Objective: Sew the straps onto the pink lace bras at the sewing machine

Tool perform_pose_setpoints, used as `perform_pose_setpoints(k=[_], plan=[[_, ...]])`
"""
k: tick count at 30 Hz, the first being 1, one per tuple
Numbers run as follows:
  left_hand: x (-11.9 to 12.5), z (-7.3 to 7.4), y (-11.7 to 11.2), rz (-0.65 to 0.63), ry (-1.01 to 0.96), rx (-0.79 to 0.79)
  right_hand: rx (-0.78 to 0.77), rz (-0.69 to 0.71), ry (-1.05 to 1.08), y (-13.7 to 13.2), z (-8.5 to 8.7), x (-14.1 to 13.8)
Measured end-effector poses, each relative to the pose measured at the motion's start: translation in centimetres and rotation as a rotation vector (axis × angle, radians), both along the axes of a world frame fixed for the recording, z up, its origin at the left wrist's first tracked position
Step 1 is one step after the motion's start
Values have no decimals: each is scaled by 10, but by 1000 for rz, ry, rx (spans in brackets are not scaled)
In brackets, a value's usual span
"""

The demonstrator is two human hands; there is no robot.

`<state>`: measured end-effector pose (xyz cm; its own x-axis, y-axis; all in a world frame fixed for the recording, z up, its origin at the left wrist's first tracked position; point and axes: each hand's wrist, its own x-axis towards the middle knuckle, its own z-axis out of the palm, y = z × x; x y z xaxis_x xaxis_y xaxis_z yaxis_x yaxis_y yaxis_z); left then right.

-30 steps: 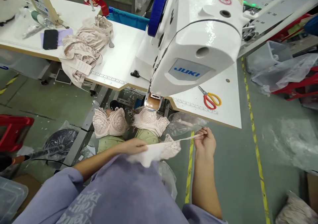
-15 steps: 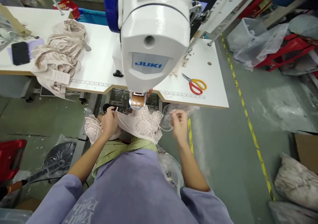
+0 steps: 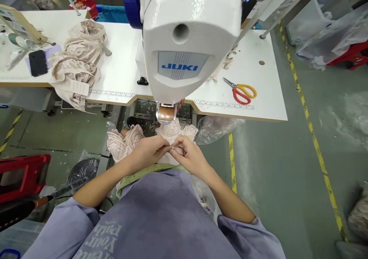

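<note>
A pale pink lace bra (image 3: pixel 172 128) lies over my lap, just below the sewing machine head (image 3: pixel 184 40). My left hand (image 3: pixel 151 150) is closed in a pinch, palm down, over its middle. Facing it, my right hand (image 3: pixel 188 154) pinches too, and the fingertips of both hands meet. Between them is a thin pale strip, apparently the bra's strap; the fingers hide most of it. More pale pink lace cups (image 3: pixel 125 142) rest to the left of my left hand. A green cloth (image 3: pixel 155 168) lies under the lace on my lap.
The white table (image 3: pixel 270 98) has a front cutout beneath the machine. On it are red-and-yellow scissors (image 3: pixel 243 93), a heap of pale pink bras (image 3: pixel 76 63), a black phone (image 3: pixel 38 63) and a small black clip (image 3: pixel 142 81). A clear plastic bag (image 3: pixel 215 128) hangs below the right edge.
My right hand has moved left from beyond the bra, bringing the thin strip inward. My left hand has moved right, and the fingertips now meet. The camera view has shifted slightly.
</note>
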<state>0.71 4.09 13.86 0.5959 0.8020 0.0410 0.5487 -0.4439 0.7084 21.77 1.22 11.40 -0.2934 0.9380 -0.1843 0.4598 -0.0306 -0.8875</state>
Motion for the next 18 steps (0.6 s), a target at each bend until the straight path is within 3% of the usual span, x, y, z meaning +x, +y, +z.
perform_pose_setpoints(k=[6,11,13,15,18], plan=[[2,-9,-7,25,17,19,-33,41,71,10,10,0],[-6,-5,-2,26,-37,-141,-183,-152,331,13,-8,5],[-17,-5,3,18,-24,-193,-220,-107,387,19,-17,6],[-25,-2,4,0,47,-223,-99,44,325,24,-16,2],[-19,8,-3,-45,132,-185,221,289,165,16,11,-9]])
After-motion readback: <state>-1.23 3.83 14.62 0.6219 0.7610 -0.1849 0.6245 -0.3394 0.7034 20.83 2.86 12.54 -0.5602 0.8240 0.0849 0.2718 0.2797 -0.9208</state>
